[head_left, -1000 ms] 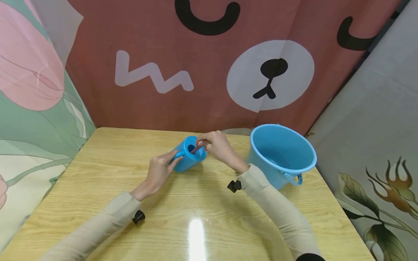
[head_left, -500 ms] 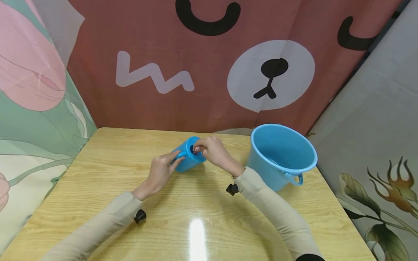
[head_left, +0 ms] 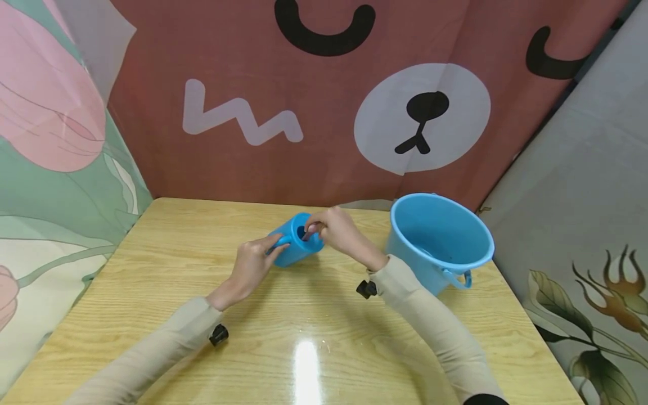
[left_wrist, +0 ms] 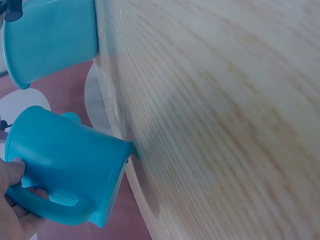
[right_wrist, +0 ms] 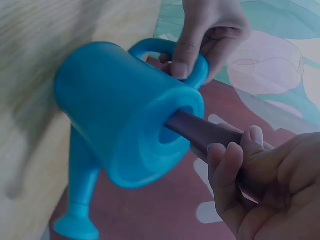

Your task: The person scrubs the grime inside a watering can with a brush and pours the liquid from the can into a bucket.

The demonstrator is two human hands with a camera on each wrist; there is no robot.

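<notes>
A small blue watering can is tilted at the middle of the table's far half, its round opening facing up and right. My left hand grips the can's loop handle with thumb and fingers. In the right wrist view the spout ends in a sprinkler head. My right hand pinches a dark brownish-purple, flat, handle-like piece. Its far end goes into the can's opening and is hidden inside. In the left wrist view the can's lower rim appears to touch the table on one edge.
A light-blue bucket with a handle at its side stands right of my right hand, close to the forearm. The wooden table meets a red-brown bear-print cloth at the back. Floral cloths hang on both sides.
My right hand dips toward the can's opening half a second ago, then rises slightly back, with the dark piece still in it. My left hand and the can stay nearly in place.
</notes>
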